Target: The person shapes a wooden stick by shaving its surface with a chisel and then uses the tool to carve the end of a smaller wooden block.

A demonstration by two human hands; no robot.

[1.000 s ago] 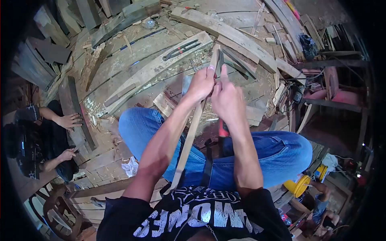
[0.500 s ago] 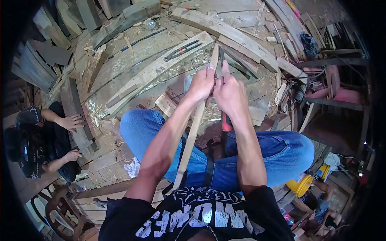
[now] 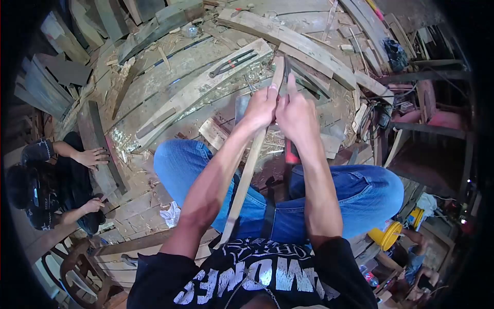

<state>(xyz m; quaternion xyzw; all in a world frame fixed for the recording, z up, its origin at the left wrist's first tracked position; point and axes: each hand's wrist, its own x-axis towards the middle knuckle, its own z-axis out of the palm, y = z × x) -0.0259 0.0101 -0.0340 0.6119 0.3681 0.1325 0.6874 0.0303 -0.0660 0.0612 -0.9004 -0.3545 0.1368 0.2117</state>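
Observation:
A long, narrow wooden strip slants from my lap up past my hands, its far end near the planks on the floor. My left hand is closed around it, thumb lying along the upper side. My right hand is beside the left, closed on a long dark tool with its index finger stretched along it. The tool lies close to the strip's right side; its exact kind is hidden by the hand. A red handle end shows below my right wrist, seemingly part of the same tool.
Pliers-like tool with dark handles lies on a pale plank ahead. Curved beams and wood shavings cover the floor. At left, a co-worker's hand rests on a dark beam. A yellow bucket stands at right.
My right hand and the dark tool have shifted slightly to the right and the hand a little toward me. The left hand keeps its hold on the wooden strip.

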